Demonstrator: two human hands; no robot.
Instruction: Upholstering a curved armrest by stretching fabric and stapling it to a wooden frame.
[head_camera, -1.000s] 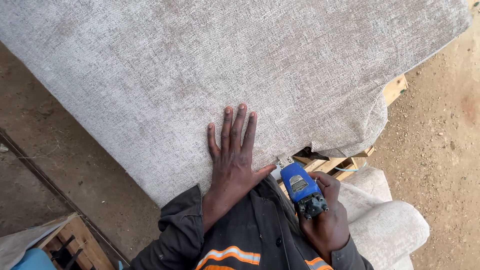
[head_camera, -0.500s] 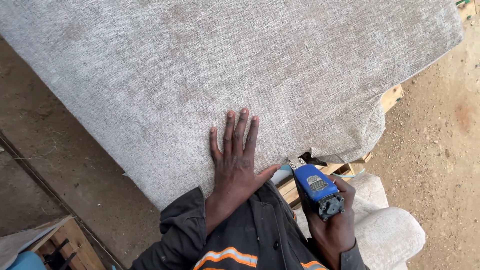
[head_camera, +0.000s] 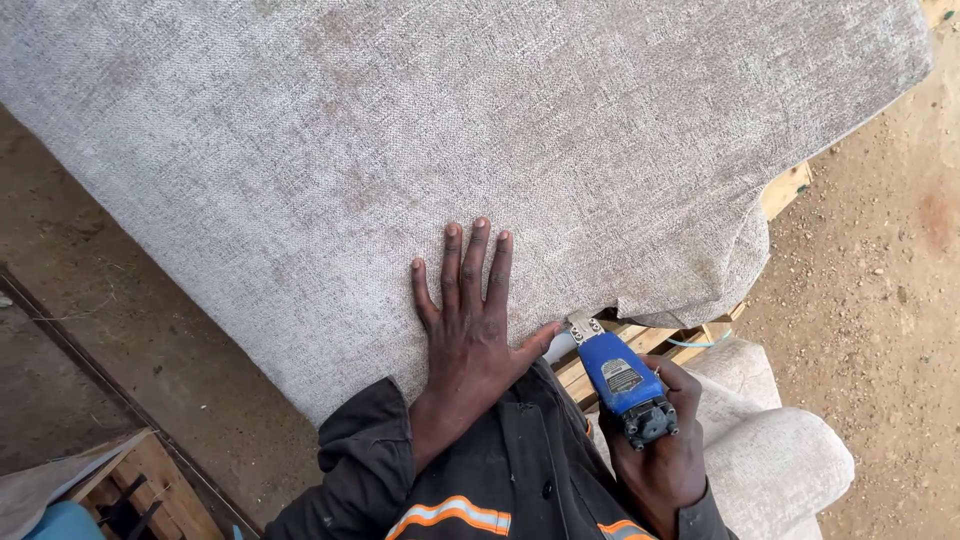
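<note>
Grey fabric (head_camera: 420, 130) lies smooth over most of the wooden frame (head_camera: 655, 345); left hand (head_camera: 470, 335) flat, fingers spread, right hand (head_camera: 665, 455) gripping blue stapler (head_camera: 620, 375) at the loose corner, apparently unfastened.

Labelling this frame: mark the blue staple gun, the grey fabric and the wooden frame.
blue staple gun (head_camera: 622, 375): head view, on its blue body.
grey fabric (head_camera: 400, 130): head view, on the flat stretched area.
wooden frame (head_camera: 785, 190): head view, on the exposed corner at right.

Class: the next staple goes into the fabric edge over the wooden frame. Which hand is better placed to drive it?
Probably the right hand: it grips the blue staple gun, nose at the fabric edge. The left hand lies flat, pressing the fabric.
</note>
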